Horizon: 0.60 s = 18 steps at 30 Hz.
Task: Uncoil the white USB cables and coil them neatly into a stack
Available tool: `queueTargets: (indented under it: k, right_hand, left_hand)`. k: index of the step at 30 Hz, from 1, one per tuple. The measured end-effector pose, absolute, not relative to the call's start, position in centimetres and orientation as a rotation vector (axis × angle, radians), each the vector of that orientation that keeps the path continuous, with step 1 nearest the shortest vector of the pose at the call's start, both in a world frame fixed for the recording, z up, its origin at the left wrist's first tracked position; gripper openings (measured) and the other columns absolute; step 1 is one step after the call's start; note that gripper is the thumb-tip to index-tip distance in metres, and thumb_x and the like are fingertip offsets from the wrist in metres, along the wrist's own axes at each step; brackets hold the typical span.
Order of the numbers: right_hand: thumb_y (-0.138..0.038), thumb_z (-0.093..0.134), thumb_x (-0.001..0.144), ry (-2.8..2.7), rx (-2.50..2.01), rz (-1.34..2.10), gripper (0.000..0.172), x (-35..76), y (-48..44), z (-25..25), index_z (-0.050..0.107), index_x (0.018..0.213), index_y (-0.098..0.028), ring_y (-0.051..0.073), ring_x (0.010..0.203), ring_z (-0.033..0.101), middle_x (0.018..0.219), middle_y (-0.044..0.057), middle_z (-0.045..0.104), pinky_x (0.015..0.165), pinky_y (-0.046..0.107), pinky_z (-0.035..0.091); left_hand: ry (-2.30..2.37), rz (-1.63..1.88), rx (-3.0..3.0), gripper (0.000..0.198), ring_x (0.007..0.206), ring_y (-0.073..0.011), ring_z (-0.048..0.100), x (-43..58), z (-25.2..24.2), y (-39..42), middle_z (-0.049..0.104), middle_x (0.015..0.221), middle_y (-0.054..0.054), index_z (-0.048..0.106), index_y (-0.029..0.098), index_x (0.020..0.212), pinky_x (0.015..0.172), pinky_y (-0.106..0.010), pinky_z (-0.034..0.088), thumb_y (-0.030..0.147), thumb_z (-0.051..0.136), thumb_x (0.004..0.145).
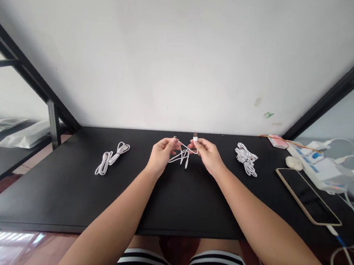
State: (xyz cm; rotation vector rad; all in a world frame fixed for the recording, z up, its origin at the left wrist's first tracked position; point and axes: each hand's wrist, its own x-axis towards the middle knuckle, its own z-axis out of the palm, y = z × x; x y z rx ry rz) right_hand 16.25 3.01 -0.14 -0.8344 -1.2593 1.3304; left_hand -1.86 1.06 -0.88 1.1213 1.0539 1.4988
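Near the back middle of the black table, my left hand [162, 153] pinches the small-plug end of a white cable [184, 154]. My right hand [207, 153] grips the same cable by its larger USB plug [195, 137], which points up toward the wall. Between my hands the cable hangs in loose loops near the tabletop. A white cable bundle [111, 158], folded and tied, lies to the left. Another coiled white bundle [246, 160] rests to the right of my right hand.
On the right are a phone [308, 196] plugged into a cable, a round white case [294, 163], a power strip [310, 163] with chargers and tangled wires, and a pink-and-white item [277, 141]. A wall rises behind the black table [68, 187].
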Motion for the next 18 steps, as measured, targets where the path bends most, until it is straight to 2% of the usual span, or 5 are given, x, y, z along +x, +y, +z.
queueTargets:
  k: [3, 6, 8, 12, 18]
  right_hand:
    - [-0.056, 0.079, 0.073, -1.239, -0.841, 1.326, 0.039, 16.25, 3.20, -0.42, 0.074, 0.090, -0.020, 0.021, 0.092, 0.068, 0.089, 0.005, 0.072, 0.087, 0.041, 0.059]
    - [-0.056, 0.079, 0.074, -1.247, -0.849, 1.296, 0.039, 16.34, 3.42, -0.68, 0.075, 0.090, -0.021, 0.022, 0.096, 0.067, 0.094, 0.006, 0.072, 0.083, 0.039, 0.059]
    - [-0.056, 0.076, 0.076, -1.284, -0.876, 1.265, 0.039, 16.48, 3.53, -0.74, 0.076, 0.093, -0.021, 0.021, 0.095, 0.067, 0.095, 0.006, 0.073, 0.076, 0.034, 0.057]
    - [-0.054, 0.072, 0.081, -1.335, -0.918, 1.236, 0.036, 16.75, 3.68, -0.64, 0.077, 0.095, -0.021, 0.015, 0.078, 0.061, 0.090, 0.006, 0.073, 0.058, 0.025, 0.045]
    - [-0.052, 0.072, 0.081, -1.190, -0.813, 1.452, 0.035, 16.87, 3.68, -0.22, 0.077, 0.095, -0.020, 0.012, 0.066, 0.051, 0.078, 0.003, 0.066, 0.055, 0.026, 0.038]
  left_hand:
    - [1.138, 1.537, 1.111, 0.038, 0.074, -0.0111, 0.061, -2.11, -0.90, 1.09, 0.074, 0.098, -0.009, 0.076, 0.016, 0.098, 0.061, -0.022, 0.044, 0.050, 0.072, 0.082]
    - [1.172, 1.548, 1.068, 0.041, 0.055, -0.0058, 0.046, -2.34, -0.84, 1.14, 0.071, 0.087, -0.005, 0.078, 0.017, 0.097, 0.049, -0.022, 0.033, 0.053, 0.074, 0.079]
    - [1.161, 1.544, 1.054, 0.042, 0.050, -0.0044, 0.038, -2.41, -0.75, 1.15, 0.069, 0.080, -0.003, 0.078, 0.017, 0.097, 0.046, -0.023, 0.028, 0.053, 0.074, 0.078]
    - [1.106, 1.525, 1.023, 0.041, 0.052, -0.0046, 0.038, -2.30, -0.53, 1.10, 0.072, 0.082, -0.006, 0.078, 0.015, 0.101, 0.048, -0.022, 0.030, 0.049, 0.076, 0.077]
    - [1.052, 1.516, 1.058, 0.040, 0.057, -0.0054, 0.043, -2.14, -0.35, 0.90, 0.075, 0.092, -0.010, 0.077, 0.014, 0.102, 0.049, -0.020, 0.032, 0.046, 0.077, 0.078]
